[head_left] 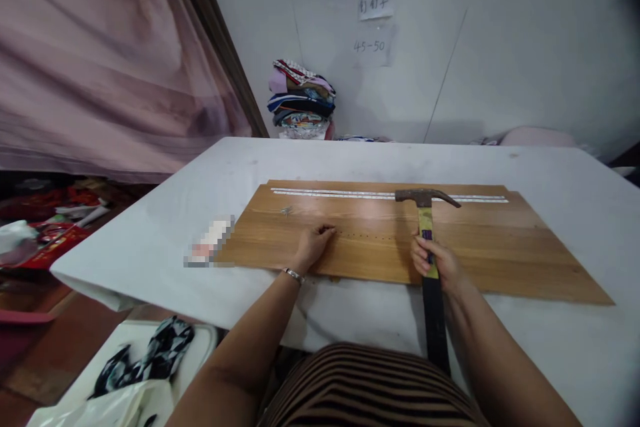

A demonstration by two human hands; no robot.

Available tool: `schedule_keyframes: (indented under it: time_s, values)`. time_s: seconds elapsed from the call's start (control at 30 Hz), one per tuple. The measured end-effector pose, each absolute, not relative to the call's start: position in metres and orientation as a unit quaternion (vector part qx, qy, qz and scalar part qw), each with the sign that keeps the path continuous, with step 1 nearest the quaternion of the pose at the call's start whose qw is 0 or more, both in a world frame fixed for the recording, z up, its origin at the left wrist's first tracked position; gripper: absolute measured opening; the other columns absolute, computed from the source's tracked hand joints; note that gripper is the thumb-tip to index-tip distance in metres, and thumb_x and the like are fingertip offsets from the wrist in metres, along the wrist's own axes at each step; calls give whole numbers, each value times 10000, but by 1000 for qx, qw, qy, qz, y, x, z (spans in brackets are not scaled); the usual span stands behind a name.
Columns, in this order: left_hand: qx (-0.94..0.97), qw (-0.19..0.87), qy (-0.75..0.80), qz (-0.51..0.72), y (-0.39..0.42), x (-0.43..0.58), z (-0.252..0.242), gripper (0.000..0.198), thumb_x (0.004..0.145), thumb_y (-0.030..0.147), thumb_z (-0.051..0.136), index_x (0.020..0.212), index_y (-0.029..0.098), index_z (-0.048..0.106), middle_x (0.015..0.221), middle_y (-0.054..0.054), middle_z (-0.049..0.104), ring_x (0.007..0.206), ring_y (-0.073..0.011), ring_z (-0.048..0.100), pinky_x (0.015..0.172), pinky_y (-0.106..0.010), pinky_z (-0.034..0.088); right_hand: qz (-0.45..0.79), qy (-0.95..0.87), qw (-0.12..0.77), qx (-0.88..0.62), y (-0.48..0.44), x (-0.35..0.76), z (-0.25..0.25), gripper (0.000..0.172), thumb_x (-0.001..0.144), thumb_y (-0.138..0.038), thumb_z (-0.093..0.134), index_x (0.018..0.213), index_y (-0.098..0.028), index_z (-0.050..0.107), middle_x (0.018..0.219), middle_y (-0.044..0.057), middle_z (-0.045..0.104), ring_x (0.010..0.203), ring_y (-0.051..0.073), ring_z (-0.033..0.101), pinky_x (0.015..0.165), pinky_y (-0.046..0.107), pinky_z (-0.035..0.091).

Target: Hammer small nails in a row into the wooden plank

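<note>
A wide brown wooden board [480, 247] lies flat on the white-covered table. My right hand [433, 257] is wrapped around the handle of a claw hammer [425, 213], held head up above the board, its rusty head pointing left and claw to the right. At the left end of a row of small dark dots [367, 235], my left hand [316, 243] rests on the board with fingertips pinched. Whatever is between those fingertips is too small to make out. A small heap of nails [287, 211] sits on the board beyond my left hand.
Two white strips with markings [340, 194] run along the board's far side. A blurred-out item [213, 240] lies by its left edge. Folded clothes [303, 97] are stacked behind the table [375, 157]. A white chair [200, 340] holding cloth stands at the lower left.
</note>
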State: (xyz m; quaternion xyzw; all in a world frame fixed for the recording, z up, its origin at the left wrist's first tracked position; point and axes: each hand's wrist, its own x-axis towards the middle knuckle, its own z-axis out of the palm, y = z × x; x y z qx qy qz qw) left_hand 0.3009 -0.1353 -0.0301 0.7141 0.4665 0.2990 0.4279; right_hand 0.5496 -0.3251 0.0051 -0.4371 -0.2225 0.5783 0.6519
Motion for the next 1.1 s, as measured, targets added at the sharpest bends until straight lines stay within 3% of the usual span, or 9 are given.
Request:
schedule_keyframes:
  time_s: [0.2,0.5,0.87,1.1]
  values:
    - [669,479,453,343,-147,301,-15,258,738,421,680,804,183,751,824,-32,755,803,-179,658,777,-292,511,572,-197,673,-425,-330,569,2,306,700,-335,767,882,-246,538,527,-109,377,366,68,291,338,200,268]
    - [604,587,440,311,-204,299,-12,397,664,554,727,760,171,689,613,25,598,582,-103,507,576,-232,424,560,-189,683,-428,-323,571,-10,344,677,-321,772,884,-235,512,554,-106,413,432,76,393,417,210,359]
    - [757,402,444,262,-212,308,-20,176,806,365,594,763,216,678,669,21,638,659,-138,570,619,-236,400,543,-208,681,-445,-321,579,-21,330,669,-354,757,879,-230,535,577,-89,414,461,95,419,444,246,390]
    - [786,365,424,263,-214,307,-24,155,840,341,587,790,229,681,770,-3,695,730,-156,610,671,-245,413,523,-197,685,-467,-323,590,-13,358,620,-361,787,843,-231,539,560,-85,387,450,97,393,416,238,365]
